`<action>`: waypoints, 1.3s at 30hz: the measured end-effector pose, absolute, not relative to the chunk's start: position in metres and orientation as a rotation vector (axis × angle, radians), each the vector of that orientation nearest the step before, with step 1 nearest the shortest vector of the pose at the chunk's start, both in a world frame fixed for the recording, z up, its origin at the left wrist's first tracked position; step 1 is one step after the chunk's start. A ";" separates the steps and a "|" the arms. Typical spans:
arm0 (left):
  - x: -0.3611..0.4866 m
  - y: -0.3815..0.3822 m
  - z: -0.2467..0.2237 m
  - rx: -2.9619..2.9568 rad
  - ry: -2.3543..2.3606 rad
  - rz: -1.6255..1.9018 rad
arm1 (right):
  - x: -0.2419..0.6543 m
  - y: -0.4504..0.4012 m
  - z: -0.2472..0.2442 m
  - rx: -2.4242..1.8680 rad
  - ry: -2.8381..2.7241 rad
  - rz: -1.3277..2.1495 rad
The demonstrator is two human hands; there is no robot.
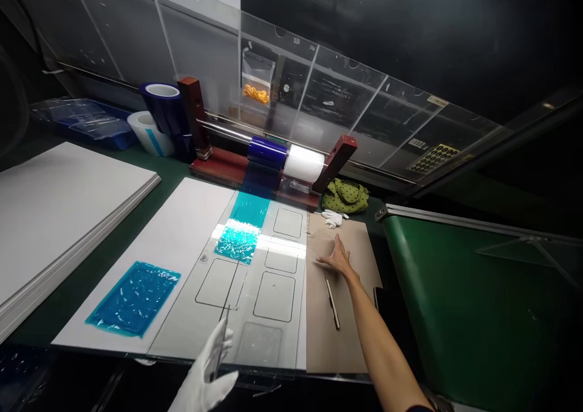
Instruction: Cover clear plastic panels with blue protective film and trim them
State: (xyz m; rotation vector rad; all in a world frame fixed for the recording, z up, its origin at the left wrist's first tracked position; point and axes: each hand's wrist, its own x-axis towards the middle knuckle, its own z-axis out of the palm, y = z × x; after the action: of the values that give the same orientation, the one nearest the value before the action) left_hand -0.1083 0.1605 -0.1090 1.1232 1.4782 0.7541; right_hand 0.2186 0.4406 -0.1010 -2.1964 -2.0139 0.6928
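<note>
My left hand [203, 366], in a white glove, is at the bottom of the view and grips a thin metal tool [222, 341], perhaps tweezers. Its tip points up over the edge of a transparent plate [277, 296] marked with rounded rectangular outlines. My bare right hand [337, 259] lies flat on a beige board [339, 345], fingers spread, beside a round piece of transparent film [322, 245]. Just below that hand, a slim craft knife [332, 301] lies on the board. A blue film strip [241, 236] lies across the plate.
A blue film sheet [133, 298] lies on a white board [150, 242]. Behind stand a film roller [286, 160], tape rolls [164, 108], and an acrylic screen [319, 90]. White gloves [334, 218] and a green bag [345, 195] sit nearby. A green panel [455, 296] fills the right.
</note>
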 end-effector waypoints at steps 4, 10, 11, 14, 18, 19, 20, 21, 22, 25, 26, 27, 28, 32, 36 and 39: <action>-0.116 0.166 -0.114 0.859 1.404 0.682 | 0.222 0.395 -0.100 -2.337 -1.871 0.642; -0.117 0.165 -0.069 1.122 1.297 0.769 | 0.202 0.322 -0.102 -2.316 -1.746 0.735; -0.114 0.164 -0.058 1.186 1.288 0.795 | 0.198 0.318 -0.100 -2.262 -1.734 0.773; -0.099 0.165 -0.024 1.397 1.331 0.806 | 0.186 0.305 -0.078 -2.071 -1.700 0.919; -0.071 0.167 0.015 1.747 1.374 0.698 | 0.180 0.253 -0.013 -1.562 -1.512 1.412; -0.063 0.166 0.023 1.831 1.334 0.656 | 0.182 0.233 0.006 -1.445 -1.484 1.506; -0.055 0.163 0.031 1.906 1.280 0.619 | 0.185 0.213 0.025 -1.364 -1.497 1.565; -0.047 0.160 0.038 1.972 1.222 0.590 | 0.189 0.193 0.042 -1.319 -1.531 1.591; -0.038 0.155 0.046 2.028 1.175 0.570 | 0.195 0.174 0.056 -1.299 -1.566 1.599; -0.011 0.138 0.069 2.147 1.116 0.564 | 0.215 0.126 0.082 -1.338 -1.670 1.547; -0.002 0.132 0.077 2.182 1.104 0.561 | 0.223 0.113 0.084 -1.357 -1.696 1.523; 0.007 0.126 0.083 2.213 1.091 0.552 | 0.229 0.101 0.084 -1.373 -1.717 1.507; 0.015 0.119 0.089 2.233 1.079 0.540 | 0.235 0.090 0.082 -1.387 -1.724 1.500; 0.043 0.091 0.098 2.222 1.103 0.497 | 0.253 0.050 0.062 -1.433 -1.615 1.518; 0.062 0.066 0.094 2.237 1.157 0.421 | 0.267 0.021 0.051 -1.416 -1.524 1.491; 0.071 0.055 0.092 2.257 1.158 0.377 | 0.276 0.008 0.051 -1.430 -1.487 1.489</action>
State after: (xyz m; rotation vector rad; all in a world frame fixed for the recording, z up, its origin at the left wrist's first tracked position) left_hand 0.0709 0.0546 0.0924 2.2571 1.1580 0.3775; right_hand 0.2764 0.0077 0.0511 -1.4297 -1.4866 1.4890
